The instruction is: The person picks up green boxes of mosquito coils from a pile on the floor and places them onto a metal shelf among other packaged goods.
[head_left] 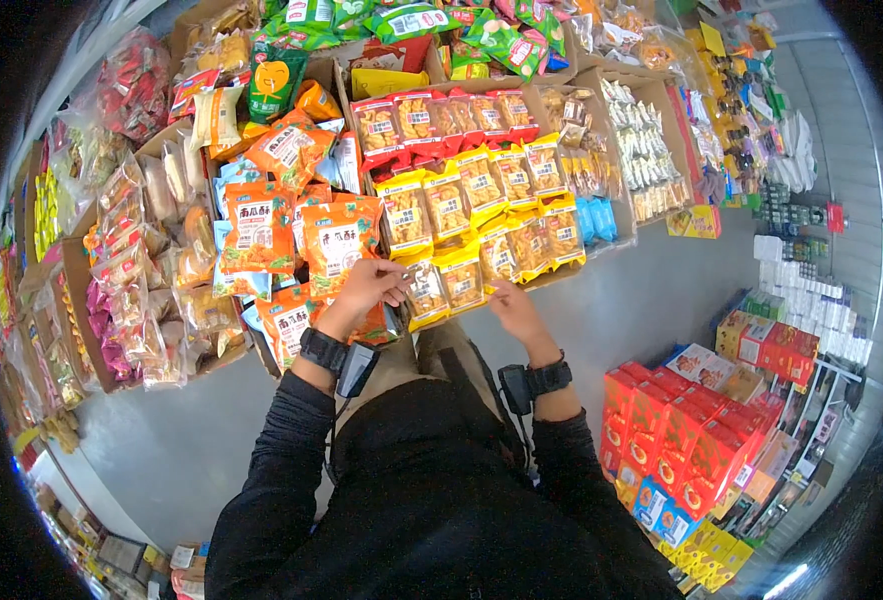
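My left hand (369,288) is closed at the left edge of a yellow snack packet with a clear window (424,290), in the nearest row of the display. Beside it lies a matching yellow packet (461,277). At the front edge of this row, my right hand (517,312) has its fingers partly stretched out, the fingertips close to the packets; whether they touch is hard to see. More yellow packets (502,253) stand in rows behind. Left of my left hand, orange snack bags (341,240) are piled up, one partly under my wrist.
Red packets (416,120) fill the far part of the same carton. White-wrapped snacks (633,125) lie in a carton to the right, bagged breads (196,240) to the left, green bags (506,40) at the back. Red gift boxes (666,430) are stacked at lower right, beside the grey floor (601,330).
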`<state>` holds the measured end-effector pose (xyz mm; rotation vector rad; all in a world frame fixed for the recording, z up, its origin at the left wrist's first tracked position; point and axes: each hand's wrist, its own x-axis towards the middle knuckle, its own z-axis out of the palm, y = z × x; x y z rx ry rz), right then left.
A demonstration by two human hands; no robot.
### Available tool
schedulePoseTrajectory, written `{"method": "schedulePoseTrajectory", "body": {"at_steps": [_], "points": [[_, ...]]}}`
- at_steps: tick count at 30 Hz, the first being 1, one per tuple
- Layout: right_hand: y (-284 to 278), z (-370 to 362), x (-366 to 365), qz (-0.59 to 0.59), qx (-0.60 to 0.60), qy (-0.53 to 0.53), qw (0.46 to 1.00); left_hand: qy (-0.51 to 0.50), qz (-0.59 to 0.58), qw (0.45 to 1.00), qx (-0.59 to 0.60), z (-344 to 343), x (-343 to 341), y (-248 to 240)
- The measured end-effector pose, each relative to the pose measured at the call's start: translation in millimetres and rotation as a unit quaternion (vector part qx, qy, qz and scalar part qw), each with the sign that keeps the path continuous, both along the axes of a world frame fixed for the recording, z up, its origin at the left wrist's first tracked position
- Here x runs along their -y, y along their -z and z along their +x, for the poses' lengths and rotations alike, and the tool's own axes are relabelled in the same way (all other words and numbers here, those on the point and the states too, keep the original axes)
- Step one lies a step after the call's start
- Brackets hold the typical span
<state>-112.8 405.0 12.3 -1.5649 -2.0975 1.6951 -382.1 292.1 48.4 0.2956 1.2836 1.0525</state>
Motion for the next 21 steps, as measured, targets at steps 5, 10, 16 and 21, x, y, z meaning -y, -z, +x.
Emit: {"method": "schedulePoseTrajectory", "body": {"at_steps": [5, 10, 16, 21], "points": [[-12, -5, -4, 0.054, -0.035, -0.019, 0.998, -0.094, -0.007, 0.996, 0.002, 3, 10, -13], [-34, 15, -14, 0.119, 0.019, 0.07, 0.99, -0.212, -0.016, 0.976, -0.038, 14, 25, -28], [-36, 107, -32, 0.349, 0.088, 0.144, 0.922, -0.291, -0.01, 0.949, -0.118, 44, 40, -28], [-40, 205, -34, 0.158, 0.036, 0.34, 0.926, -0.303, -0.017, 0.943, -0.139, 83, 41, -21]]}}
